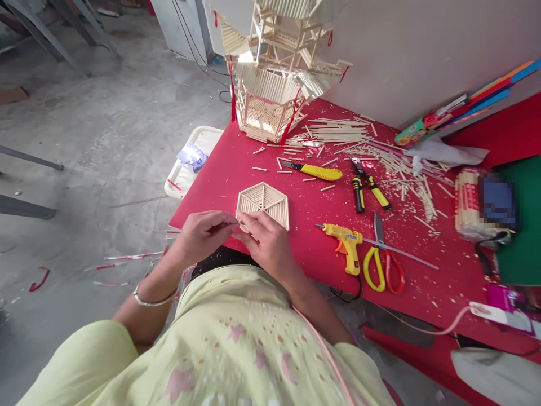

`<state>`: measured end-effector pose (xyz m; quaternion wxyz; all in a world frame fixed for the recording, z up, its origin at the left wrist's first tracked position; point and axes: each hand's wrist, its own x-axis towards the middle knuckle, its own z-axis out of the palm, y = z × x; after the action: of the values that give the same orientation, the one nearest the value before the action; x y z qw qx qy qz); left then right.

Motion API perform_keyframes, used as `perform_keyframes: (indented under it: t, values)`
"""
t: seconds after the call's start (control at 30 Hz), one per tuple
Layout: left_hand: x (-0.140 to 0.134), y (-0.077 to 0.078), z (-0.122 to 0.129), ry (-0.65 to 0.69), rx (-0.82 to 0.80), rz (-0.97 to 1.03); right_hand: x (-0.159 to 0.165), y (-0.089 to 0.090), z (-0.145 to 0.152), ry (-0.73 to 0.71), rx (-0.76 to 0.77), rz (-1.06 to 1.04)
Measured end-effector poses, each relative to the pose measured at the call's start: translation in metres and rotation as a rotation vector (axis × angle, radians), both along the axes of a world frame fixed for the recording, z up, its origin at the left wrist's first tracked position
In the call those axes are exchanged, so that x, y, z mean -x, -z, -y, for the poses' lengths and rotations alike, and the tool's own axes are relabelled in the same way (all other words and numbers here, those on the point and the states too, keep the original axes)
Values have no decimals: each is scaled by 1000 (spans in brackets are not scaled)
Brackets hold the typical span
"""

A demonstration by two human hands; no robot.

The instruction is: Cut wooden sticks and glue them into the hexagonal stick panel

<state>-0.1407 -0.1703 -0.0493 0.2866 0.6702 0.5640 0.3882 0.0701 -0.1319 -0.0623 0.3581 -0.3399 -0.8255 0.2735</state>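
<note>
Hexagon [266,200] of sticks lies flat on the red table [308,237], close to its near edge, and on my feed the right hand [270,242] partly covers it. The left hand [205,234] meets the right at the fingertips, thumb and fingers of each drawn together — whether anything is pinched there, I cannot tell. I judge the step in hand to be fine fingertip work by the hexagon's near-left corner; the next move, I'd say, calls for a light touch and no bump to the glue gun [349,242] nearby. Red print marks a pack [467,194] and pictures a bright wrapper [409,133] — no brand is readable from here.
</note>
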Motion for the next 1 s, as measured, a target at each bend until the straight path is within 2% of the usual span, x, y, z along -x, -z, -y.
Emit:
perform_keyframes:
  t: [0.17, 0.3, 0.4, 0.47, 0.53, 0.63, 0.7, 0.77, 0.8, 0.87, 0.97, 1.0]
  values:
    - [2, 1, -2, 77, 39, 183, 12, 4, 2, -21, -101, 56]
    - [3, 3, -5, 148, 16, 292, 5, -4, 11, 3, -104, 52]
    - [-1, 6, -6, 299, 95, 295, -4, -14, 14, -14, -61, -40]
    - [-2, 9, -7, 339, 47, 246, -13, -21, 14, 10, -33, -126]
    - [-1, 13, -8, 288, -76, 214, -23, -25, 14, 89, -21, -193]
    - [4, 13, -8, 208, -193, 253, -40, -25, 13, 282, -52, -237]
    - [9, 9, -5, 144, -225, 295, -48, -22, 12, 419, -42, -237]
    - [10, 1, -1, 44, -244, 269, -49, -19, 9, 491, 27, -230]
    - [9, -4, 2, 7, -248, 224, -45, -18, 7, 480, 77, -225]
    - [2, -15, 8, 7, -234, 130, -32, -15, 3, 345, 176, -214]
    - [-15, -30, 16, 35, -204, 180, -4, -12, 0, -40, 249, -178]
    - [-19, -33, 17, -59, -224, 258, 4, -11, 1, -157, 247, -162]
